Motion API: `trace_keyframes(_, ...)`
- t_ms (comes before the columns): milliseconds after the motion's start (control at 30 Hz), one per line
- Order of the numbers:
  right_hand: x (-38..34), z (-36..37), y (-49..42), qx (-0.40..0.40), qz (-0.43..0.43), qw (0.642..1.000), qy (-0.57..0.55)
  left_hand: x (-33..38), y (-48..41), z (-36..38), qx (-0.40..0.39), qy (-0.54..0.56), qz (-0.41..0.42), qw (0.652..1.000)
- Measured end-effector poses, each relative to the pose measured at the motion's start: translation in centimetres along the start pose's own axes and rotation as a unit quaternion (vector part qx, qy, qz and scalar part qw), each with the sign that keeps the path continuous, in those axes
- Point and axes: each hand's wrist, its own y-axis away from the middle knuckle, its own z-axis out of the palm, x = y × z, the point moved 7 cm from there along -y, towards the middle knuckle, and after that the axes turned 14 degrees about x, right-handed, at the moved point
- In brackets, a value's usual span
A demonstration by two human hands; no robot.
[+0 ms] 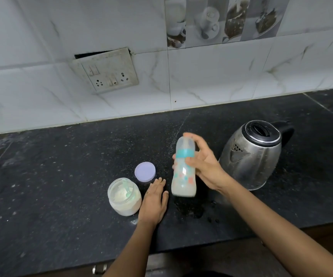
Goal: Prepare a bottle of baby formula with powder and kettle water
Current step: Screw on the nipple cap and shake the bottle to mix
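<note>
Baby bottle (183, 168) is capped, milky in its lower part, long axis near upright, teat end up. Right hand (203, 164) wraps its fingers round the waist, likely to mix. Whether it is lifted, cannot tell. Left hand (154, 198) lies flat, fingers pressed together, probably bracing. Open powder jar (124, 196) sits by its little finger, lid (145, 171) past the fingertips, kettle (253, 156) behind the right knuckles.

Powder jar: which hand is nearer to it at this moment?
Left. The left hand lies flat on the counter right beside the powder jar, just to its right in view. The right hand is farther right, gripping the baby bottle near the kettle.
</note>
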Motion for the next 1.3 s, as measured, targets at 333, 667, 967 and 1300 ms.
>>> trace_keyframes(333, -0.7, -2.0, -1.2, 0.123, -0.013, 0.987, -0.102, 0.2, -0.1, -0.2, 0.009, 0.006, -0.008, 1.0)
trace_keyframes(667, -0.4, -1.5, -1.2, 0.143, -0.008, 0.981, -0.129, 0.0, -0.1, 0.1, 0.007, 0.003, -0.008, 1.0)
trace_keyframes(967, 0.6, -1.8, -0.7, 0.149, 0.004, 0.981, -0.124, -0.1, -0.1, 0.1, 0.007, 0.0, -0.005, 1.0)
trace_keyframes(1300, 1.1, -1.3, 0.3, 0.046, 0.007, 0.999, 0.014, -0.3, 0.0, 0.2, 0.001, -0.002, -0.002, 1.0)
